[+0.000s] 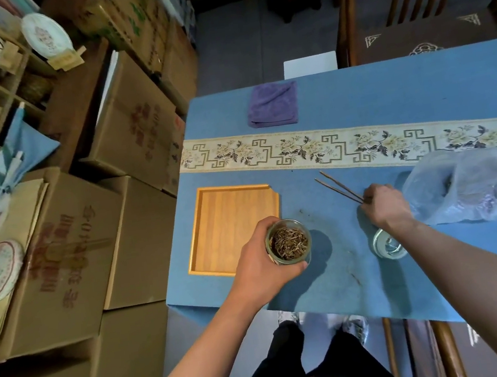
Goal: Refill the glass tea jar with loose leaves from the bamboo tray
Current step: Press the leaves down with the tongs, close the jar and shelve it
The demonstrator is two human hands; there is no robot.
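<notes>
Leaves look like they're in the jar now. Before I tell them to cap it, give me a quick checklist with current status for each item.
1. Bamboo tray emptied: ok, only bare wood shows.
2. Leaves in the glass jar: ok, the leaves show through its open mouth.
3. Jar held securely: ok, left hand wraps its side.
4. Right hand free for the lid: not ok, it holds the thin sticks.
5. Lid within reach: ok, the glass lid lies on the blue cloth under the right wrist.
6. Stray leaves cleared: not ok, small bits lie on the cloth near the jar.
</notes>
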